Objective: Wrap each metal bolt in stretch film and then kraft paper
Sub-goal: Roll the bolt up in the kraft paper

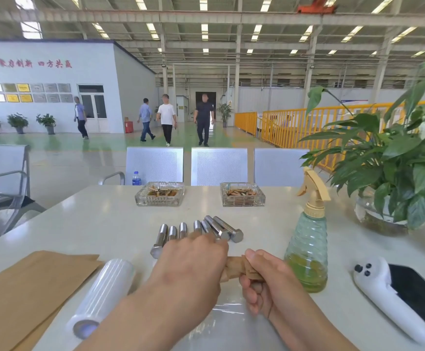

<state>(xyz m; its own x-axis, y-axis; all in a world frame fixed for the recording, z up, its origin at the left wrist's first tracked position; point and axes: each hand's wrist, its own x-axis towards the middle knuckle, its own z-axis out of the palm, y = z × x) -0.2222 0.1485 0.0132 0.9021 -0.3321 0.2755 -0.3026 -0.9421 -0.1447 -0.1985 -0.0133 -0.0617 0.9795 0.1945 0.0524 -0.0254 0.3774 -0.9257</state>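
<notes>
Several bare metal bolts (225, 229) lie in a row on the white table (100, 224). In front of them both hands hold one bolt wrapped in kraft paper (236, 267). My left hand (193, 269) covers its left end, fingers curled over it. My right hand (264, 282) grips the right end, thumb pressing the twisted paper. A roll of stretch film (105, 297) lies to the left, beside kraft paper sheets (29, 287). A loose piece of film (229, 315) lies flat under my hands.
A green spray bottle (307, 249) stands right of my hands. A white controller (388, 295) and black phone (424, 297) lie at the right edge. Two glass ashtrays (159, 195) (243, 195) sit at the back, a potted plant (393, 168) at far right. Chairs stand behind.
</notes>
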